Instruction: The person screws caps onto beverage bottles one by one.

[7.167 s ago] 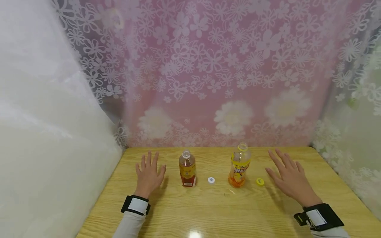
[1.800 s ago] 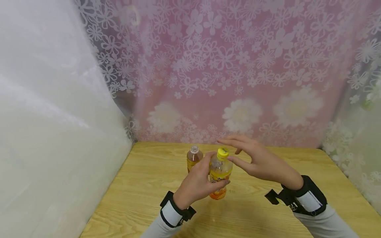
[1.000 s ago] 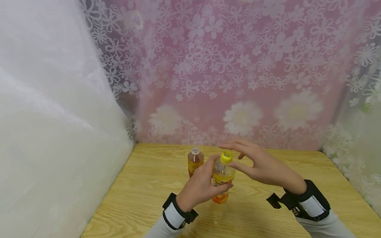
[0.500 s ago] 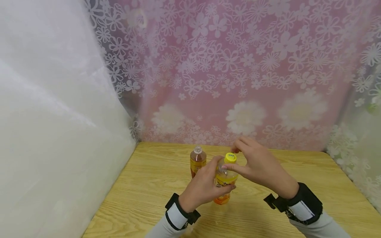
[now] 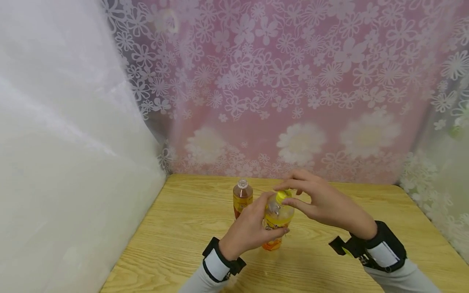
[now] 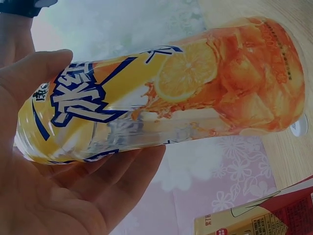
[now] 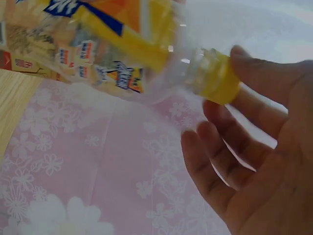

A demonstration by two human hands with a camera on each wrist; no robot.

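Note:
My left hand (image 5: 247,232) grips a clear plastic drink bottle (image 6: 186,88) with a yellow label around its upper body, thumb on one side and fingers on the other. Orange shows through the lower part of the bottle. On its neck sits a yellow cap (image 7: 220,78), which my right hand (image 5: 322,199) pinches between thumb and index finger. The other right fingers are bent below the cap in the right wrist view. Behind my left hand stands a second bottle (image 5: 243,198) of brown drink, with no cap on its mouth; its lower part is hidden.
A small white cap (image 6: 299,126) lies on the wooden table (image 5: 176,228), beyond the bottle's base in the left wrist view. A pink flowered curtain (image 5: 234,101) hangs behind the table, with a pale sheet (image 5: 73,162) along the left.
Both hands have come from the tabletop to the yellow-labelled bottle, and its cap has gone from table to neck. Since half a second ago, my right hand has turned and shifted its fingers on the cap.

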